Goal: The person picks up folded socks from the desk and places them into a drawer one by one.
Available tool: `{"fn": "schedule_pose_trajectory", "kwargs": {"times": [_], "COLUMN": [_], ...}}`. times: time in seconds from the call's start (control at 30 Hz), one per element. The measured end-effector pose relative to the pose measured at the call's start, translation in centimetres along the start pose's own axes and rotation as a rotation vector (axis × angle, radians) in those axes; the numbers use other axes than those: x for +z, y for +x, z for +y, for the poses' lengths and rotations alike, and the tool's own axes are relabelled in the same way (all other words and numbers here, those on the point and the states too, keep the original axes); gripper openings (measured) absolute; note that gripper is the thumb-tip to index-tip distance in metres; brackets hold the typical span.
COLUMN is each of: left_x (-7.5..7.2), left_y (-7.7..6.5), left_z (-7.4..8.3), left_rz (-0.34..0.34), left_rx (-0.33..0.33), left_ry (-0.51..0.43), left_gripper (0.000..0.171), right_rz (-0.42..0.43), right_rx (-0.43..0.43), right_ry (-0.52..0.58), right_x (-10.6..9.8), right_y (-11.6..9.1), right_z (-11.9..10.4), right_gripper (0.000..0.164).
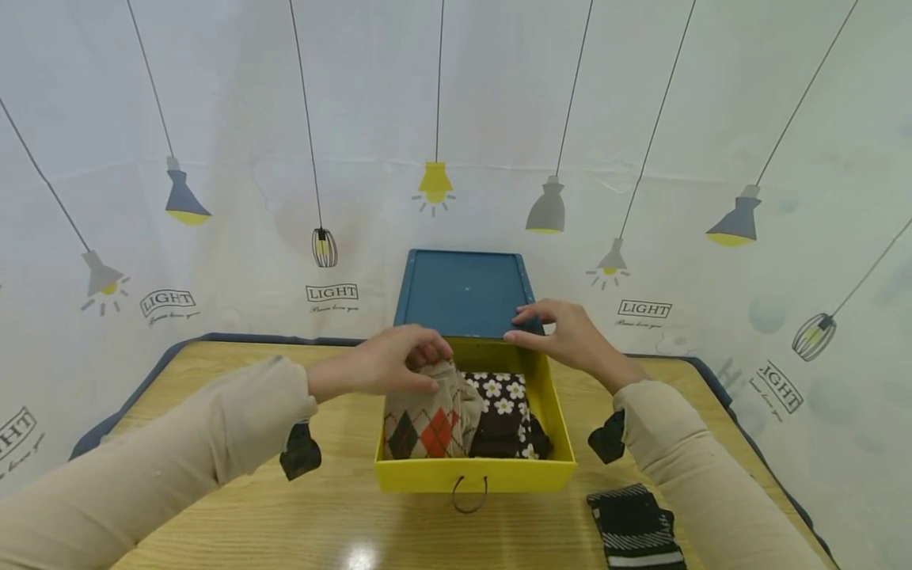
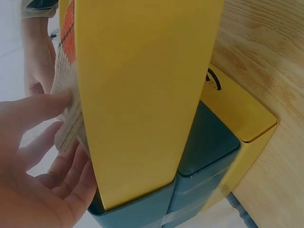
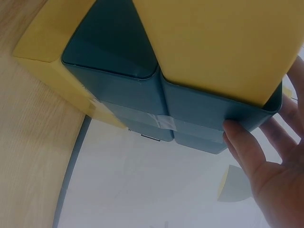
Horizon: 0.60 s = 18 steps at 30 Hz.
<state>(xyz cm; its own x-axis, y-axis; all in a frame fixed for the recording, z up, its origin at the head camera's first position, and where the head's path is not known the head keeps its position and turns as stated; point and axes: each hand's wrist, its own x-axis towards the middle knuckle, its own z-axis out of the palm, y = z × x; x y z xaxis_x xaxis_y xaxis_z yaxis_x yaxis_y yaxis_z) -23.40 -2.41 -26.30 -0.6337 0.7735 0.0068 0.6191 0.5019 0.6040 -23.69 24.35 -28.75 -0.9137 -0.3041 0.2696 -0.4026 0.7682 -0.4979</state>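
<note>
A yellow drawer [image 1: 475, 476] with a ring handle stands pulled out from a blue case [image 1: 466, 289]. Inside it, a beige argyle sock [image 1: 431, 431] lies at the left beside black socks with white flowers [image 1: 502, 404]. My left hand [image 1: 395, 360] is over the far end of the argyle sock; in the left wrist view its thumb and fingers pinch the sock's beige end [image 2: 71, 126]. At the right corner of the case, my right hand [image 1: 566, 336] grips the edge, its thumb [image 3: 242, 142] against the blue side and its fingers around the other side.
Folded black socks with grey stripes [image 1: 637, 526] lie on the wooden table [image 1: 285, 522], right of the drawer. A second blue case [image 3: 111, 42] is taped against the first, with another yellow drawer [image 2: 242, 104] in it. A curtain printed with lamps [image 1: 242, 119] hangs behind.
</note>
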Motion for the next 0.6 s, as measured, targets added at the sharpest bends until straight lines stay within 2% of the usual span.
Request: {"fn": "schedule_pose_trajectory", "kwargs": {"times": [0.23,0.4,0.6], "left_x": [-0.7,-1.4,-0.9], "left_y": [-0.3,-0.7,-1.8], "left_z": [0.8,1.4,1.6], "left_rz": [0.036,0.064,0.067], "left_rx": [0.033,0.08,0.16], "left_ry": [-0.036,-0.088,-0.193], "left_gripper": [0.037,0.034,0.031], "right_rz": [0.001,0.002,0.008], "right_rx": [-0.008,-0.011,0.0], "right_ry": [0.0,0.001,-0.002], "right_x": [0.2,0.2,0.1], "right_y": [0.1,0.1,0.0], "right_z": [0.0,0.0,-0.1], "right_gripper": [0.035,0.036,0.035]}}
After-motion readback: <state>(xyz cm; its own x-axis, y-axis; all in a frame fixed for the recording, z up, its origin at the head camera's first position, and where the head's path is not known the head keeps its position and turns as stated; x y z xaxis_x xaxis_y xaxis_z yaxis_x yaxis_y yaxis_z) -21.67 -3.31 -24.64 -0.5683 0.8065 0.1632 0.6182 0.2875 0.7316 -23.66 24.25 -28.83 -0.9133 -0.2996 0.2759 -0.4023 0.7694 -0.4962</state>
